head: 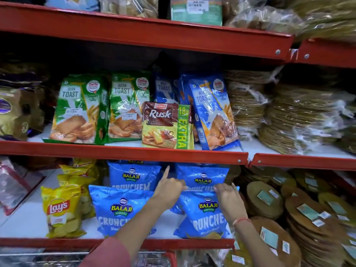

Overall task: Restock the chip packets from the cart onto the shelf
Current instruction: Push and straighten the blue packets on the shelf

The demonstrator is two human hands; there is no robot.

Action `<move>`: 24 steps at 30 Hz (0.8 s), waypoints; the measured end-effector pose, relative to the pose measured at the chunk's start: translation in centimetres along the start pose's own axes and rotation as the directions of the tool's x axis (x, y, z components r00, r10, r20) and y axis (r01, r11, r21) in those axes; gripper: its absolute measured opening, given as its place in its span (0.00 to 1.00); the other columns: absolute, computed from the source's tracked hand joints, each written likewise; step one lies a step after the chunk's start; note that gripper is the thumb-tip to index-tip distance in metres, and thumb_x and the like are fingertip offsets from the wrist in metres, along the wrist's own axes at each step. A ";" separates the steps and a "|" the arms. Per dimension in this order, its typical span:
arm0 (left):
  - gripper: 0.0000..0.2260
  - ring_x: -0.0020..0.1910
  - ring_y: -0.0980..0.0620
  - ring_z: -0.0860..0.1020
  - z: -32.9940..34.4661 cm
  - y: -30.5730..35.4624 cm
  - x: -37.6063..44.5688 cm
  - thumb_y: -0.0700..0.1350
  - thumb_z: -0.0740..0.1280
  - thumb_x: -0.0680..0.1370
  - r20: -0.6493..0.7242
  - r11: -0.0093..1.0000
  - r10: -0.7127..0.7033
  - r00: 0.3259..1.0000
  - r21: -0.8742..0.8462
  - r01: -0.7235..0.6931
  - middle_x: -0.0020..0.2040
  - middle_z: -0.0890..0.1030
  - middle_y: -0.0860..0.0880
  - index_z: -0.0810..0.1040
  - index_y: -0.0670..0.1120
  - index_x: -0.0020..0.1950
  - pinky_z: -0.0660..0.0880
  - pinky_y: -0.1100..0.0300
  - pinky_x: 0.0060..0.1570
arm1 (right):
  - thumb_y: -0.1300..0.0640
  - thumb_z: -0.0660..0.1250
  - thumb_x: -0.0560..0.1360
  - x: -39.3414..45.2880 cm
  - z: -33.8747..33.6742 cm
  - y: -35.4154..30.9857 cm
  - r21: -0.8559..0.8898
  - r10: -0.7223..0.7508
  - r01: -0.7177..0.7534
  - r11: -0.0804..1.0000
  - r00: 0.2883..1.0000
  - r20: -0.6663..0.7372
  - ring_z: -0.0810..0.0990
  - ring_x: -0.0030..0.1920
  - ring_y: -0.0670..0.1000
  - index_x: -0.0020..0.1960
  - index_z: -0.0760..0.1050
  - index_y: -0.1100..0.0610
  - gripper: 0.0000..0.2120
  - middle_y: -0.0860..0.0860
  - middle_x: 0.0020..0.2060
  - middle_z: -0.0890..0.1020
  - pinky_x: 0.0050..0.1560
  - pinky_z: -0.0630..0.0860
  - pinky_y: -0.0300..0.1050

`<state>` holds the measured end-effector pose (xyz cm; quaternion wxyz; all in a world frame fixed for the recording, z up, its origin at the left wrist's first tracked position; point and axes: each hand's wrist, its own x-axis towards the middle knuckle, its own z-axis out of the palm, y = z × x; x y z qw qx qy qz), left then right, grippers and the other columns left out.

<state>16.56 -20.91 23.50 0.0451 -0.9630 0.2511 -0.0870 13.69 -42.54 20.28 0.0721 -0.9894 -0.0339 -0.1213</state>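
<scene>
Blue Balaji chip packets stand on the bottom shelf (38, 243) in two rows: a front-left packet (115, 209), a front-right packet (204, 218), and two behind them (133, 176) (202, 176). My left hand (167, 189) is at the front-right packet's top left corner, fingers curled on its edge and index finger pointing up into the gap. At the same packet's top right corner, my right hand (229, 201) grips the edge. The cart (171, 255) shows only as a red rim and wire below the shelf.
Yellow Lay's packets (59, 209) stand left of the blue ones. Stacks of round flat papad packs (308, 218) fill the shelf to the right. The shelf above holds toast packets (77, 110) and a Rusk pack (165, 126); its red edge (115, 153) overhangs my hands.
</scene>
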 end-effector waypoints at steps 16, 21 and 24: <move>0.17 0.53 0.44 0.80 0.2 -1.3 -0.3 0.31 0.59 0.76 0.072 0.996 -0.084 0.994 -0.026 0.086 0.48 0.84 0.41 0.77 0.45 0.61 0.43 0.55 0.78 | 0.61 0.65 0.77 1.5 0.9 -0.2 0.144 -0.022 0.035 0.989 0.995 -0.093 0.80 0.47 0.53 0.47 0.79 0.56 0.05 0.52 0.43 0.82 0.68 0.69 0.50; 0.15 0.65 0.49 0.73 -1.3 -2.5 -2.3 0.49 0.56 0.82 0.004 0.975 -0.056 0.998 -0.213 0.056 0.64 0.79 0.47 0.70 0.47 0.67 0.50 0.60 0.75 | 0.54 0.65 0.77 0.7 -2.4 -2.2 0.184 0.044 -0.006 0.983 0.978 -0.205 0.80 0.51 0.55 0.51 0.79 0.56 0.07 0.53 0.46 0.84 0.52 0.78 0.49; 0.16 0.61 0.51 0.77 -5.3 -4.9 -4.4 0.52 0.54 0.82 -0.306 0.956 -0.080 0.949 -0.294 -0.014 0.60 0.82 0.51 0.76 0.48 0.62 0.62 0.59 0.73 | 0.53 0.65 0.77 1.1 -8.5 -5.3 0.184 -0.024 0.108 0.977 0.914 -0.406 0.81 0.52 0.54 0.54 0.78 0.55 0.09 0.52 0.49 0.84 0.52 0.80 0.49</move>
